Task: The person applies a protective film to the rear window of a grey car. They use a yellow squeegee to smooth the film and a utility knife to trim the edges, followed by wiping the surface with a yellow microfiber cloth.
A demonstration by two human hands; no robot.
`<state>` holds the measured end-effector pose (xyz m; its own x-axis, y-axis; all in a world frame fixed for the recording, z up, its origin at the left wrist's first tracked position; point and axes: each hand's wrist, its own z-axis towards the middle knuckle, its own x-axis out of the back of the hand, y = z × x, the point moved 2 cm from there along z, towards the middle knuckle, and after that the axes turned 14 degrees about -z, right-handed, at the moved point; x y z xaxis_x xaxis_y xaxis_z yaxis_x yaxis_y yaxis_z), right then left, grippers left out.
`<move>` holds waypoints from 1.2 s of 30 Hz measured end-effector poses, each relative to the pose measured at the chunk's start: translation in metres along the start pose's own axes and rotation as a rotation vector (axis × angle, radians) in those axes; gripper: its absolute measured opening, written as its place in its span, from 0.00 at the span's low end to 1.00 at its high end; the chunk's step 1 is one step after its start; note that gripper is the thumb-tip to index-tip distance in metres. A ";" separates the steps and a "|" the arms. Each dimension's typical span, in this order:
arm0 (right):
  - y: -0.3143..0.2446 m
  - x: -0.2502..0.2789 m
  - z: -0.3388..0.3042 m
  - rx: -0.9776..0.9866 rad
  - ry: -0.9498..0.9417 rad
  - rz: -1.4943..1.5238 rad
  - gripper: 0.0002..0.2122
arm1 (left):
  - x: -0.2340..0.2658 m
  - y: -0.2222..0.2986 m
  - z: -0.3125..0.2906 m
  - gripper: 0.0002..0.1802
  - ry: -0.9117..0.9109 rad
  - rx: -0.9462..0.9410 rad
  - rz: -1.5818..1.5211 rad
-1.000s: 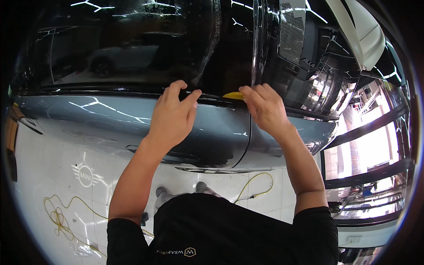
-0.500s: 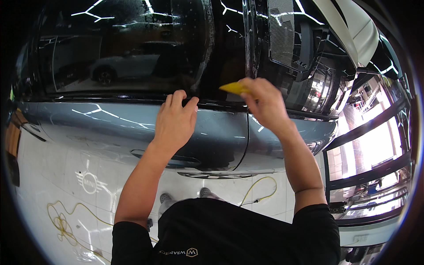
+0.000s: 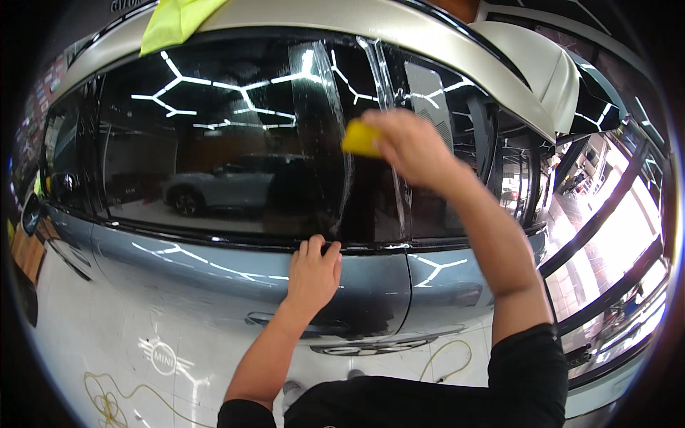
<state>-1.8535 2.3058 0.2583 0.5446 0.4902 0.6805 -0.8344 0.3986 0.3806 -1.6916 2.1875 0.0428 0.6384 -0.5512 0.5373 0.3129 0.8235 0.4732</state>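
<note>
In my right hand (image 3: 414, 146) is a yellow squeegee (image 3: 362, 138), gripped between fingers and thumb. It sits over the dark pillar strip (image 3: 367, 189) between the car's side windows. My left hand (image 3: 314, 274) rests on the black sill trim (image 3: 264, 246) below the glass, thumb and fingers slightly apart and nothing seen in them. Beside the strip is the wide dark window (image 3: 214, 153), with wet streaks and a wavy film-like edge near the pillar. The blue-grey door (image 3: 207, 264) lies under the sill.
A bright yellow-green cloth (image 3: 178, 25) hangs over the pale roof edge (image 3: 307, 18). On the tiled floor behind me lie a coiled yellow hose or cord (image 3: 107, 406) and a yellow loop (image 3: 457, 349). Large glazed panels (image 3: 606, 207) stand at the right.
My view has tipped up, showing the roof and cloth. My right hand has moved up the pillar strip with the squeegee, away from the sill. The left hand stays at the sill.
</note>
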 end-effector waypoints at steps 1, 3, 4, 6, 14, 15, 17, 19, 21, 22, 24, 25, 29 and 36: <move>0.005 0.015 0.037 -0.062 -0.081 -0.070 0.20 | 0.001 0.000 -0.001 0.14 -0.005 0.009 0.015; 0.038 0.039 0.105 -0.090 -0.005 -0.261 0.19 | -0.003 0.003 0.000 0.14 0.011 -0.010 0.008; 0.053 0.048 0.131 -0.110 0.028 -0.355 0.19 | -0.005 0.003 -0.003 0.15 0.012 -0.011 0.004; 0.064 0.070 0.161 -0.071 0.257 -0.309 0.20 | -0.005 0.005 -0.003 0.15 0.003 -0.006 -0.022; -0.071 0.050 -0.011 -0.199 0.022 0.147 0.20 | 0.025 -0.007 -0.020 0.26 0.118 0.143 -0.770; -0.100 0.034 -0.049 -0.238 -0.093 0.354 0.19 | 0.029 -0.001 -0.032 0.29 0.142 0.227 -1.013; -0.178 0.016 -0.109 -0.236 -0.196 0.438 0.19 | 0.042 0.013 -0.056 0.32 0.183 0.345 -1.432; -0.222 0.012 -0.136 -0.412 -0.343 0.767 0.22 | 0.043 0.005 -0.100 0.28 0.112 0.515 -1.518; -0.232 0.008 -0.189 -0.600 -0.510 1.094 0.23 | 0.047 -0.010 -0.128 0.20 0.009 0.629 -1.440; -0.233 -0.005 -0.239 -0.699 -0.513 1.247 0.21 | 0.054 -0.007 -0.136 0.17 -0.015 0.642 -1.448; -0.232 -0.013 -0.349 -0.870 -0.986 0.756 0.16 | 0.075 0.018 -0.133 0.14 -0.022 0.438 -1.480; -0.254 -0.030 -0.441 -0.622 -1.334 0.476 0.14 | 0.093 0.033 -0.108 0.14 -0.012 0.213 -1.494; -0.380 -0.053 -0.724 -0.532 -1.597 0.637 0.15 | 0.142 0.088 -0.050 0.06 0.010 -0.267 -1.447; -0.369 -0.076 -0.672 -1.167 -0.936 0.897 0.18 | 0.108 0.192 -0.049 0.07 0.074 -0.239 -1.295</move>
<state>-1.5299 2.6420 -0.3550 -0.5929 0.4454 0.6708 -0.1006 0.7856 -0.6106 -1.5287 2.2927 0.1575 -0.1809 -0.9510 -0.2506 0.8334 -0.2835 0.4744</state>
